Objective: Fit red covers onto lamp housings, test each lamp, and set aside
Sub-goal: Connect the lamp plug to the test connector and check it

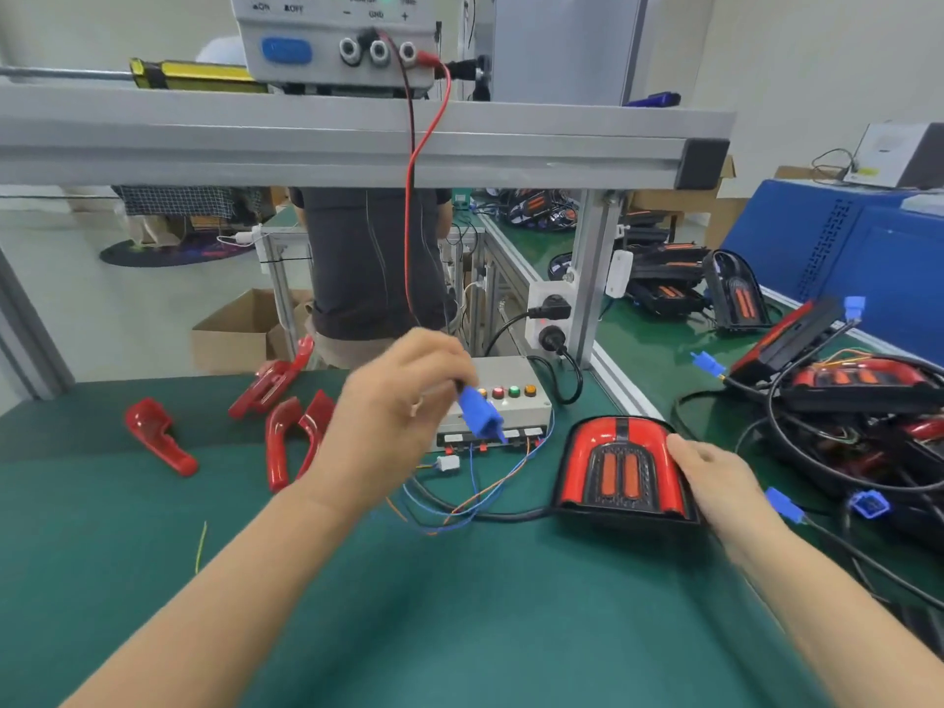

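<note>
— Right, where is the lamp?

— Lamp [624, 470] lies flat on the green mat [408, 605], right of centre, its red cover already seated round a black centre panel with two orange strips. Right hand [715, 477] rests on its right edge, fingers nearly straight and laid against the rim, seemingly to keep it from sliding.

— And the other hand?

— Left hand [398, 416] is raised above the mat, fingers curled, pinching a blue connector [480, 411] that points down toward a grey test box [498, 406] just behind the lamp. A black cable [490, 514] runs from the lamp's left side toward loose coloured wires near the box; whether the connector ends that cable cannot be told. Judging by the pose, the connector is held ready for testing.

— What surrounds them?

— Loose red covers [286, 431] lie to the left, within reach for later fits. A pile of lamps [863, 390] with tangled cables sits far right, probably the set-aside side. A power supply [337, 43] stands on the shelf above, its leads hanging down behind the box.
</note>
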Motion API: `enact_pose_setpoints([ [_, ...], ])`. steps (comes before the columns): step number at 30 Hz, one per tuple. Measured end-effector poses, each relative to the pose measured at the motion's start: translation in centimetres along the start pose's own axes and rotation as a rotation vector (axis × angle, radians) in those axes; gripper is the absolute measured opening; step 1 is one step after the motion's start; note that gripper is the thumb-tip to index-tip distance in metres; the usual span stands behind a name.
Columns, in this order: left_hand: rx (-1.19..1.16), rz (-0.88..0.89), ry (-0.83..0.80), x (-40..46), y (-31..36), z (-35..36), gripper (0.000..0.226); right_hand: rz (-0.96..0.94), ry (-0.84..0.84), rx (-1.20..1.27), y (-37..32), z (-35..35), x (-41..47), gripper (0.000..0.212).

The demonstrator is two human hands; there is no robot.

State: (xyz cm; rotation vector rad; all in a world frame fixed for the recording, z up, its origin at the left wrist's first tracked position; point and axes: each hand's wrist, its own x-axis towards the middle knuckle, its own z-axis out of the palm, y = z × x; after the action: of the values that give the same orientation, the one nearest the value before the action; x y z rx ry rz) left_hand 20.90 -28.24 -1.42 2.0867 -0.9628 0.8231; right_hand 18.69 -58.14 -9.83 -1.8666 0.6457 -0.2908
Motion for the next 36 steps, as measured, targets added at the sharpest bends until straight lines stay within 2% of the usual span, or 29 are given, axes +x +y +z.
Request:
enact_pose_setpoints([
  [2, -0.023, 0.001, -0.046, -0.8, 0.5, 1.0, 0.021, -0.282, 0.147, -0.335, -0.9, -0.5, -1.0, 0.034],
  [4, -0.053, -0.015, -0.074, -1.4, 0.9, 1.9, 0.023, -0.525, 0.119, -0.278, -2.8, -0.5, -3.3, 0.021],
  [5, -0.061, -0.027, -0.080, -1.6, 1.0, 2.3, 0.023, -0.570, -0.011, -0.183, -3.8, -0.3, -4.5, 0.019],
  [7, -0.065, -0.035, -0.090, -1.6, 1.3, 2.7, 0.022, -0.539, -0.396, -0.060, -6.0, 0.7, -7.1, 0.046],
  [8, -0.070, -0.029, -0.096, -1.6, 1.5, 2.9, 0.022, -0.509, -0.537, -0.056, -6.7, 1.1, -7.9, 0.055],
  [9, -0.081, -0.020, -0.107, -1.5, 1.7, 2.9, 0.022, -0.475, -0.639, -0.046, -7.4, 1.5, -8.5, 0.053],
  [13, -0.191, 0.018, -0.136, -1.2, 2.0, 2.8, 0.024, -0.217, -0.879, 0.113, -8.9, 2.1, -9.3, 0.010],
  [14, -0.247, -0.040, -0.095, -1.2, 1.6, 2.4, 0.027, -0.156, -0.899, 0.150, -8.9, 2.0, -9.1, 0.020],
  [16, -0.308, -0.261, 0.101, -1.2, -0.2, 1.3, 0.035, -0.099, -0.888, 0.191, -8.5, 1.4, -8.3, 0.035],
  [17, -0.257, -0.399, 0.197, -1.3, -1.5, 0.6, 0.037, -0.089, -0.873, 0.202, -8.4, 1.1, -8.1, 0.035],
  [18, -0.161, -0.534, 0.222, -1.5, -2.8, 0.1, 0.035, -0.080, -0.869, 0.217, -8.1, 0.8, -7.9, 0.031],
  [19, -0.063, -0.654, 0.151, -1.9, -4.0, -0.2, 0.030, -0.064, -0.861, 0.225, -7.9, 0.5, -7.8, 0.026],
  [21, 0.058, -0.815, -0.123, -3.0, -5.3, 0.4, 0.014, -0.044, -0.852, 0.214, -7.6, 0.4, -7.8, 0.022],
  [23, 0.106, -0.936, -0.303, -4.6, -5.8, 1.5, 0.021, -0.045, -0.866, 0.182, -7.4, 0.7, -8.0, 0.025],
  [25, 0.068, -0.999, -0.346, -5.5, -6.0, 2.2, 0.017, -0.054, -0.884, 0.182, -7.4, 1.0, -8.2, 0.027],
  [27, -0.133, -1.063, -0.315, -5.6, -5.8, 2.3, 0.009, -0.057, -0.891, 0.205, -7.5, 1.0, -8.2, 0.025],
  [30, -0.466, -1.110, -0.188, -5.0, -5.3, 2.0, 0.027, -0.070, -0.861, 0.223, -7.5, 0.8, -8.0, 0.015],
  [33, -0.674, -1.063, -0.078, -4.4, -4.2, 1.7, 0.038, -0.080, -0.848, 0.276, -7.3, 1.1, -8.0, 0.011],
  [36, -0.719, -0.924, -0.149, -3.9, -2.8, 2.1, 0.034, -0.042, -0.804, 0.373, -7.1, 1.9, -8.0, 0.023],
])
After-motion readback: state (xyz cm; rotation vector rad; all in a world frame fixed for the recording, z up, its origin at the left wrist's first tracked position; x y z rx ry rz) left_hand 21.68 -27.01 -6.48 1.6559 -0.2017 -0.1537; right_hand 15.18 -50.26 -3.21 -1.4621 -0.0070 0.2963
